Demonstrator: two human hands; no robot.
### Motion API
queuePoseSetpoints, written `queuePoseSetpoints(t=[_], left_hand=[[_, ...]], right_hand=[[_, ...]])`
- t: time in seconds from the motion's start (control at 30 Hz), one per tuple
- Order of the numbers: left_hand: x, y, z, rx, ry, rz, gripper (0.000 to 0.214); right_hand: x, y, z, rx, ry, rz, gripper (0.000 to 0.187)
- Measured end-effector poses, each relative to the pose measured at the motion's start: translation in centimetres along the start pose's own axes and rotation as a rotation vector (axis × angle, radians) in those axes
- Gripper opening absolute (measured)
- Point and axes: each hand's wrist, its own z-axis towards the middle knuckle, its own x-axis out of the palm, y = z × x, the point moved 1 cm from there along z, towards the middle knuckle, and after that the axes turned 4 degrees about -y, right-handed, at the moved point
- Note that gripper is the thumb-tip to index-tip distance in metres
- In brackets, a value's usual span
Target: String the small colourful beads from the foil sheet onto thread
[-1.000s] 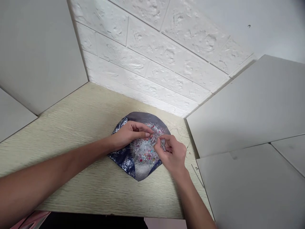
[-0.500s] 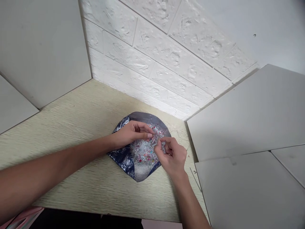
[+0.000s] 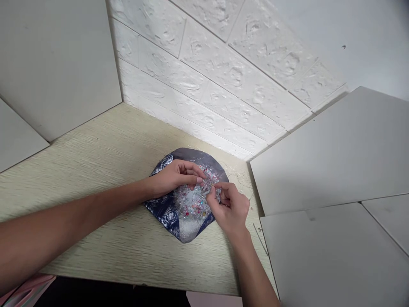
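Loose beads [image 3: 194, 209], mostly clear and white with red, pink and blue ones among them, lie heaped on a dark blue bag [image 3: 162, 213] with white flower prints and a grey inner side. Over the heap, my left hand [image 3: 179, 177] is closed in a pinch, thumb against the fingers. My right hand [image 3: 230, 207] pinches too, its thumb and forefinger tips just right of the left fingertips. Whatever lies between the fingertips is too fine to make out.
The pale wooden table [image 3: 92, 157] meets a white brick-patterned wall [image 3: 191, 81] behind. White panels stand left [image 3: 57, 64] and right [image 3: 326, 153]. Fine clear threads [image 3: 239, 170] and a thin stick [image 3: 260, 238] lie to the right.
Both hands keep their pinches over the beads with hardly any movement. The whole view has shifted slightly.
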Motion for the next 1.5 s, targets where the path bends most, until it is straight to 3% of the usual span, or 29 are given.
queuePoseSetpoints(t=[0.43, 0.63, 0.9, 1.5], left_hand=[[0.1, -0.33, -0.11, -0.039, 0.03, -0.107, 0.014], [0.16, -0.49, 0.02, -0.091, 0.016, -0.225, 0.026], [0.12, 0.13, 0.15, -0.061, -0.045, -0.018, 0.016], [0.19, -0.07, 0.11, -0.058, -0.029, -0.002, 0.015]], right_hand=[[0.1, -0.2, -0.12, 0.003, 0.004, -0.028, 0.007], [0.18, -0.38, -0.16, 0.022, 0.036, -0.03, 0.007], [0.2, -0.37, -0.13, 0.029, 0.024, -0.034, 0.005], [0.15, -0.5, -0.23, 0.094, -0.009, -0.017, 0.004]])
